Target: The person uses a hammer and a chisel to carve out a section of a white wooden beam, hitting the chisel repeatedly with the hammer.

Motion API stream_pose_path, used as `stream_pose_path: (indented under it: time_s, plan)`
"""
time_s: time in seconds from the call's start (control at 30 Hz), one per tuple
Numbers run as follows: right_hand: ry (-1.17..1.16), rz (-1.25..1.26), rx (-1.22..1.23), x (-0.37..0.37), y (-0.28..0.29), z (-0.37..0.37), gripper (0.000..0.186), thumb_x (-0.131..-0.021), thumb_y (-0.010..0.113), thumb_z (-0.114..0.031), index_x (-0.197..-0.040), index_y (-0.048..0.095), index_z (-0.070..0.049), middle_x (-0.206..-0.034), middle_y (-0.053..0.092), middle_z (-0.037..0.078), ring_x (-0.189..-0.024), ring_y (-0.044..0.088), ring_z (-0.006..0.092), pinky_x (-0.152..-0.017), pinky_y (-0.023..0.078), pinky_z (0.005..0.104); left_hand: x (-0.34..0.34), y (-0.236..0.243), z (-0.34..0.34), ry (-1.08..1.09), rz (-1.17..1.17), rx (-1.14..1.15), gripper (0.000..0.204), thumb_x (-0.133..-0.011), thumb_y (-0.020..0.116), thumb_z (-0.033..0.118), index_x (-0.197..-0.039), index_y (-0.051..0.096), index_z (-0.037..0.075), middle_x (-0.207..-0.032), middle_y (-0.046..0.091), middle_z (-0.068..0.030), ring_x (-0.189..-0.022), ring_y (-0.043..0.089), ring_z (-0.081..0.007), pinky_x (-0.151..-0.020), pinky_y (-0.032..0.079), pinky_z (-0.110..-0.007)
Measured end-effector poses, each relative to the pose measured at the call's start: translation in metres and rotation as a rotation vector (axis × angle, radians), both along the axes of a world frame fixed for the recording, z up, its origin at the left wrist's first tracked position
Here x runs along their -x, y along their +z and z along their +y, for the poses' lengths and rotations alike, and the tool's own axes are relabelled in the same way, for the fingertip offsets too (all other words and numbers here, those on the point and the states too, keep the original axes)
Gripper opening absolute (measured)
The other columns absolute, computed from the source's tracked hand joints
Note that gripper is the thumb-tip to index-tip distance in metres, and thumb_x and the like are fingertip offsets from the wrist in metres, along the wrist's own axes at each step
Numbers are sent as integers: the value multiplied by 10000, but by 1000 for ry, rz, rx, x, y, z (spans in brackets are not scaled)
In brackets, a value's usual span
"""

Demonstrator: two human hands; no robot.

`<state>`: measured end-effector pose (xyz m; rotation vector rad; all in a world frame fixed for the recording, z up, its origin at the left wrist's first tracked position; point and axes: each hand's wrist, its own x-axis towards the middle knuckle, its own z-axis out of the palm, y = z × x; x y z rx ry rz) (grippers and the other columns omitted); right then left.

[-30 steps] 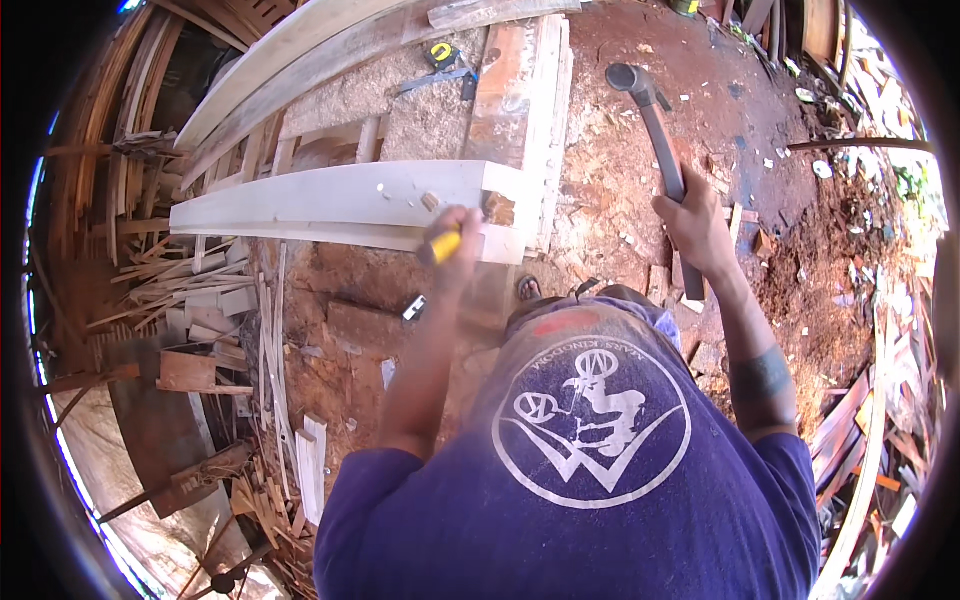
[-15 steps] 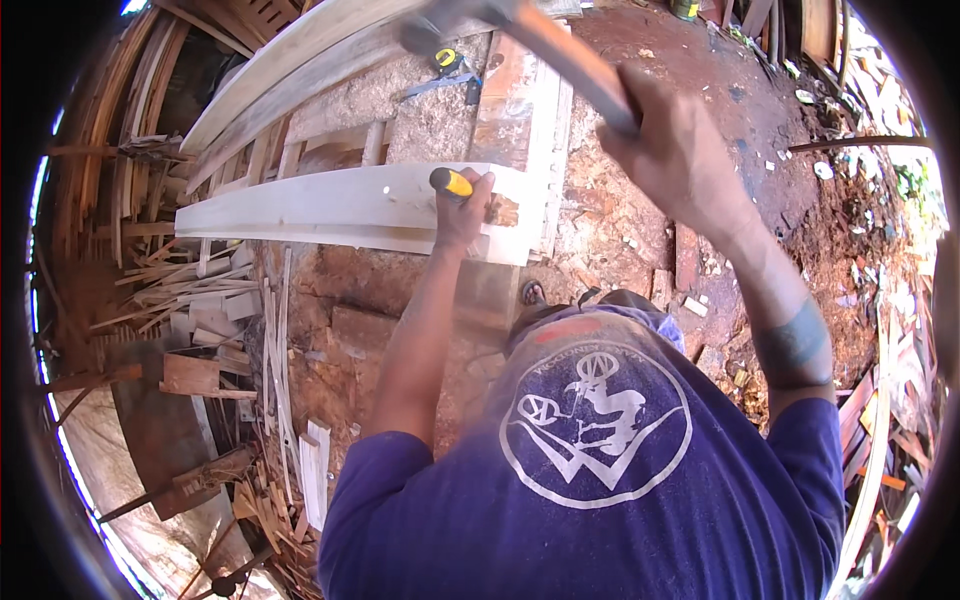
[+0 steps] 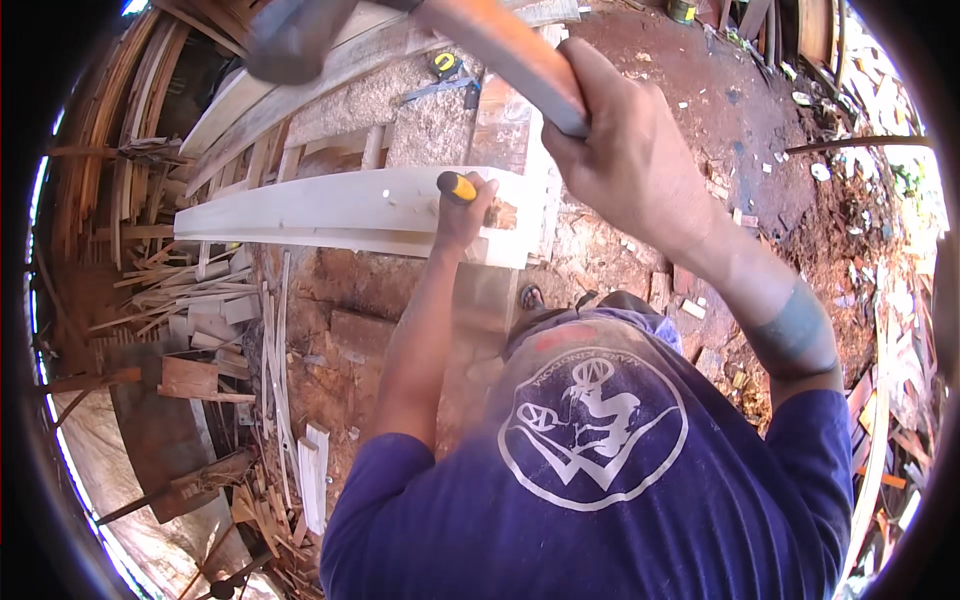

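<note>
Yellow-blk handle (image 3: 459,188) gripped, poking from L hand (image 3: 463,218), hammer (image 3: 505,58) clenched in R hand (image 3: 640,165)

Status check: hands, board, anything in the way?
Right hand gripping raised hammer. Left hand holding yellow-black handle over pale board, near its right end. Tape measure beyond board, apart from both hands.

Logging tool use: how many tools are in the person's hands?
2: a hammer in the right hand, and a yellow-and-black-handled tool in the left hand, its working end hidden.
</note>
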<state>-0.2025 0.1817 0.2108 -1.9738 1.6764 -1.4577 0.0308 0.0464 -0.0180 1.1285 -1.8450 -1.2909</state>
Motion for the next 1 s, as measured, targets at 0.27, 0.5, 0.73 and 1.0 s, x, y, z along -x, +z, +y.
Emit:
stream_pose_path:
  time_s: [0.27, 0.5, 0.73, 1.0]
  plan:
    - [-1, 267, -748, 21, -116, 2, 223, -878, 591, -98, -1053, 570, 38, -757, 681, 241, -666, 691, 389, -637, 536, 501, 0, 0, 5, -9, 31, -42, 220, -950, 668, 138, -768, 571, 62, -736, 587, 7, -707, 510, -79, -664, 416, -269]
    - [-333, -240, -636, 68, -125, 56, 268, -816, 605, -108, -1016, 609, 70, -791, 652, 269, -764, 684, 416, -737, 500, 489, 0, 2, 53, 109, 141, 93, 184, -919, 716, 135, -791, 634, 31, -753, 619, 7, -726, 544, -72, -658, 447, -268]
    - [-357, -301, -747, 79, -127, 64, 237, -814, 634, -146, -915, 577, 61, -737, 610, 242, -693, 635, 341, -695, 487, 457, 34, 1, -42, 56, 71, -143, 229, -941, 697, 136, -759, 606, 31, -630, 527, 18, -558, 514, -98, -507, 393, -279]
    - [-306, -219, -650, 70, -112, 52, 221, -844, 647, -144, -940, 596, 49, -721, 629, 225, -665, 656, 320, -666, 500, 445, 26, -5, -14, 56, 113, 8, 321, -944, 692, 149, -679, 528, 72, -614, 496, 49, -532, 429, -45, -478, 327, -254]
